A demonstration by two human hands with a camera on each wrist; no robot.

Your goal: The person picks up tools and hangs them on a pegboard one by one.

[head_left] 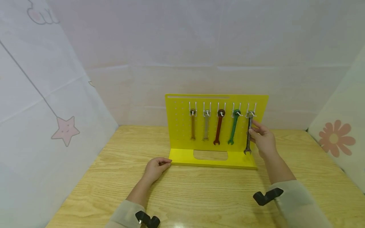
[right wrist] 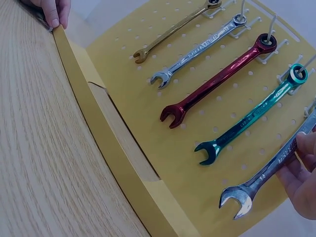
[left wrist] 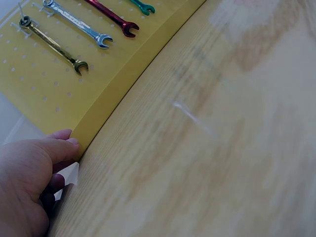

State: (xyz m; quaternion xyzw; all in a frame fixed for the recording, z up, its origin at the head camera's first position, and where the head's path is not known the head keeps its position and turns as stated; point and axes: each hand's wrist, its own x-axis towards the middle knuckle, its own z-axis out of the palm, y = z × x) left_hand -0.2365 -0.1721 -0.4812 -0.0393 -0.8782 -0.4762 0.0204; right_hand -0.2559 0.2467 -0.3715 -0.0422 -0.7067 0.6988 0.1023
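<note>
A yellow pegboard stand (head_left: 182, 155) stands upright on the table, with several wrenches hanging from its white hooks. At the far right end, my right hand (head_left: 264, 139) grips the largest wrench, a silver one (right wrist: 266, 170), by its shank between thumb and fingers. Its ring end is still round the hook and its open jaw points down. Beside it hang a green wrench (right wrist: 249, 118), a red wrench (right wrist: 217, 84), a smaller silver wrench (right wrist: 197, 52) and a gold wrench (left wrist: 52, 44). My left hand (head_left: 155, 168) pinches the front left corner of the stand's base.
The stand sits on a light wood-grain table (head_left: 199, 196). Its base has a rectangular cutout (head_left: 211, 155). Pale cloth (head_left: 199, 47) hangs behind the table and at both sides. Bare peg holes (head_left: 179, 120) show left of the gold wrench.
</note>
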